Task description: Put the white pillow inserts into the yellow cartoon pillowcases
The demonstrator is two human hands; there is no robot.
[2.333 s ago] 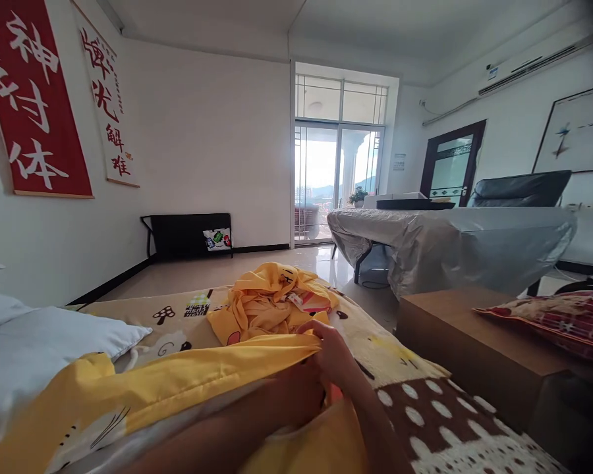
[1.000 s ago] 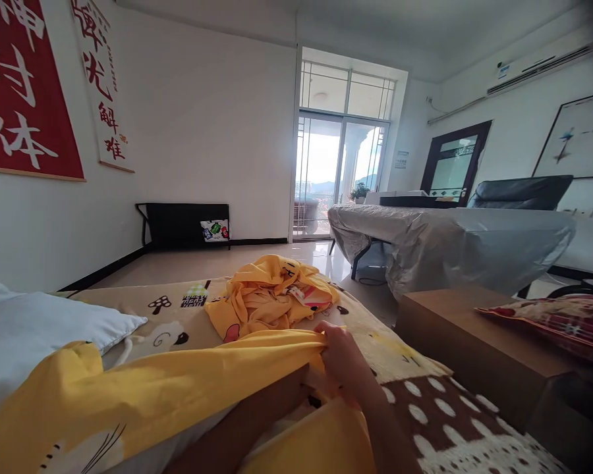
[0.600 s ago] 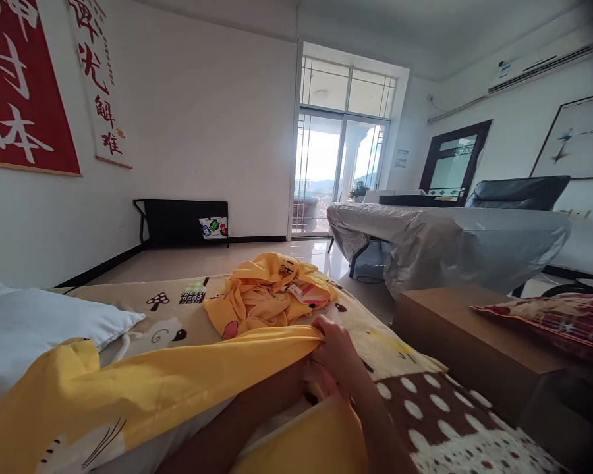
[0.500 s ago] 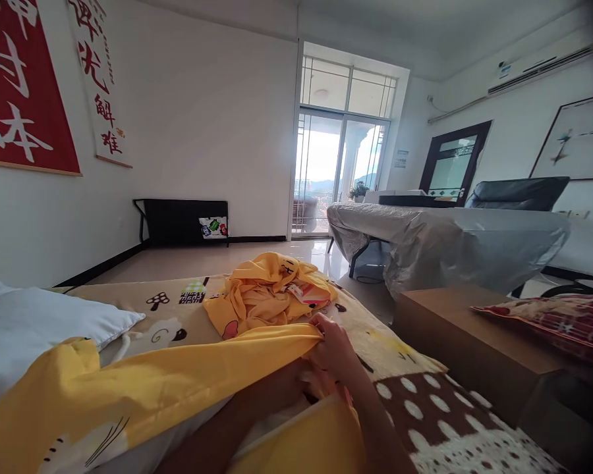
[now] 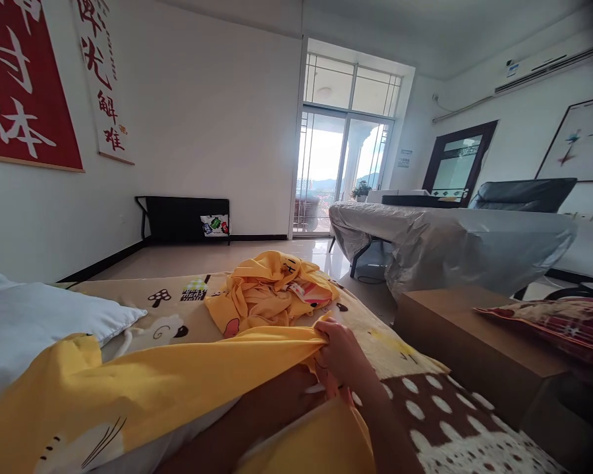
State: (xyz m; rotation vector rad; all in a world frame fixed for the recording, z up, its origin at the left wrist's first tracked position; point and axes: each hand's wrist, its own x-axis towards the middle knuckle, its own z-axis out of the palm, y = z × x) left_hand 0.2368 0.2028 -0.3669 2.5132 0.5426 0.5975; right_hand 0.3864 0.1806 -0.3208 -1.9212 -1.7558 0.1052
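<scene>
A yellow pillowcase [image 5: 178,368] with a cat-face print stretches from the lower left towards the middle of the head view. My right hand [image 5: 343,352] is closed on its gathered far edge, pulling the cloth into taut folds. Just below, my left hand [image 5: 309,382] reaches in between the yellow layers. Its fingers are mostly hidden behind my right hand and the cloth, so I cannot see whether they grip anything. White material [image 5: 188,434] shows between the layers beside my left forearm. Beyond both hands lies a crumpled heap of yellow printed fabric [image 5: 261,289].
A patterned beige and brown blanket [image 5: 415,415] covers the surface under the cloth. At left rests a white pillow [image 5: 64,309]. A brown box [image 5: 479,329] stands at right with a red patterned cushion [image 5: 563,322]. Behind it is a plastic-covered table [image 5: 439,237].
My right hand has shifted slightly right and down with the pillowcase edge in it, and my left hand has moved slightly right below it. The view has turned a little left.
</scene>
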